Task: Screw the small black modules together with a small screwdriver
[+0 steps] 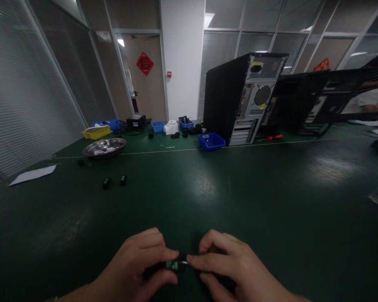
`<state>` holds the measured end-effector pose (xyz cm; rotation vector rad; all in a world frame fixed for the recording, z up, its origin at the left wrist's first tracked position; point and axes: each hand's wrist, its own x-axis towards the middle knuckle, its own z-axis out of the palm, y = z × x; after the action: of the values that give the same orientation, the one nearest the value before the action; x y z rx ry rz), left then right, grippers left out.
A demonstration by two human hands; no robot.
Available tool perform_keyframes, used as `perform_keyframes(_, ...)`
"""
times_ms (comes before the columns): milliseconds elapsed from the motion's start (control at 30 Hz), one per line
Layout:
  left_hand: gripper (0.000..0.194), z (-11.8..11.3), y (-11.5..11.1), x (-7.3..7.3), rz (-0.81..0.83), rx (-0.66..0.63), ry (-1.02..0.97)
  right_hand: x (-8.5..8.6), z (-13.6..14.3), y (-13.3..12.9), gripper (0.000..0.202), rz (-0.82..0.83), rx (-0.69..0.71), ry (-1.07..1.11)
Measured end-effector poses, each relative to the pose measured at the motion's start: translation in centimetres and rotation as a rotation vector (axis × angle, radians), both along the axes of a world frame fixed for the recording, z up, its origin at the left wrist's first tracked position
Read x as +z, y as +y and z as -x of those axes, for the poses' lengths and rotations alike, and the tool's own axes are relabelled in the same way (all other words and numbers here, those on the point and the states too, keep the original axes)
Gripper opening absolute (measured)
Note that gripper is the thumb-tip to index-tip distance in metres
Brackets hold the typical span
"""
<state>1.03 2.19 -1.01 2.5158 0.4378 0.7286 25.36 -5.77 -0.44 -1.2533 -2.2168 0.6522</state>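
Observation:
Low in the view, my left hand [148, 260] pinches a small black part with a green circuit board [172, 265] between thumb and forefinger. Just right of it, my right hand [229, 262] has its fingers bent, the forefinger tip against a short pale sliver [183, 262] that reaches to the board. What the right fingers grip there is too small and dark to make out. Two similar small black parts with green tops, one [106, 183] and another [123, 180], lie on the green table ahead and to the left.
On the green table [208, 201] stand a metal dish [103, 147], a yellow tray [96, 132] and a blue bin [211, 141]. Behind them are a black computer tower [227, 96] and a red-handled tool [274, 137]. White paper [33, 174] lies left. A person sits at far right.

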Motion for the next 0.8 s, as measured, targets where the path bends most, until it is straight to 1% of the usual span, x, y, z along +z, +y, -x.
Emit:
perform_keyframes(67,0.023,-0.04,-0.04,0.01,-0.002,0.004,-0.024,0.05,-0.01,-0.02,0.041,0.013,-0.003,0.022)
perform_keyframes(267,0.026,-0.01,-0.13,-0.02,0.132,0.041,-0.064,0.58,0.01,-0.04,0.036,0.069,0.009,0.127)
perform_keyframes(467,0.03,-0.32,-0.16,0.34,0.171,0.052,-0.085,0.4,-0.03,-0.01,0.035,0.092,0.013,0.164)
perform_keyframes(533,0.028,-0.32,-0.26,0.5,0.158,0.051,-0.089,0.35,-0.02,0.04,0.035,0.09,0.013,0.174)
perform_keyframes(633,0.022,-0.16,-0.52,0.5,0.061,0.054,-0.073,0.3,0.05,0.14,0.035,0.063,0.008,0.149)
perform_keyframes(700,0.02,-0.03,-0.64,0.25,0.011,0.06,-0.058,0.22,0.14,0.2,0.035,0.033,0.018,0.13)
perform_keyframes(733,0.02,0.0,-0.65,0.07,0.009,0.059,-0.064,0.16,0.18,0.22,0.034,0.02,0.025,0.131)
perform_keyframes(800,0.02,-0.02,-0.57,-0.29,0.055,0.05,-0.093,0.02,0.27,0.24,0.032,0.02,0.034,0.154)
